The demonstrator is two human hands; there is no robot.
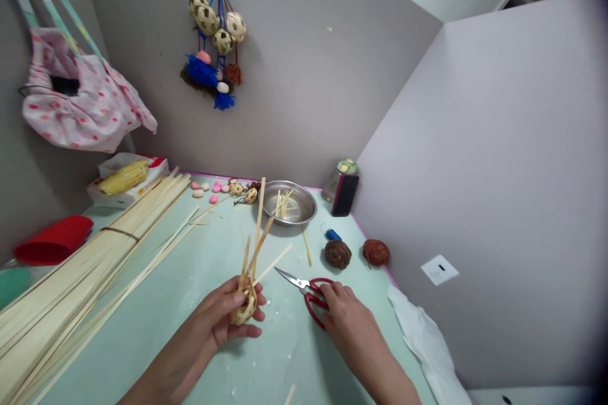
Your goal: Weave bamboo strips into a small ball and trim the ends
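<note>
In my left hand [228,310] is a small woven ball [246,309] of pale flat strips, pinched between thumb and fingers. Several loose strip ends [259,243] stick up and outward from it. My right hand [349,323] has its fingers curled at the red handles of a pair of scissors [304,285], which lie on the table. The blades point up and left, slightly apart, toward the strip ends. How far the right fingers go through the handle loops is partly hidden.
A metal bowl [304,207] holds short strips. Brown yarn balls [337,255] and blue thread [332,235] lie right, near a phone [345,195] leaning on a jar [338,174]. Bundled strips [114,237] cover the left; white cloth [422,335] lies along the right edge.
</note>
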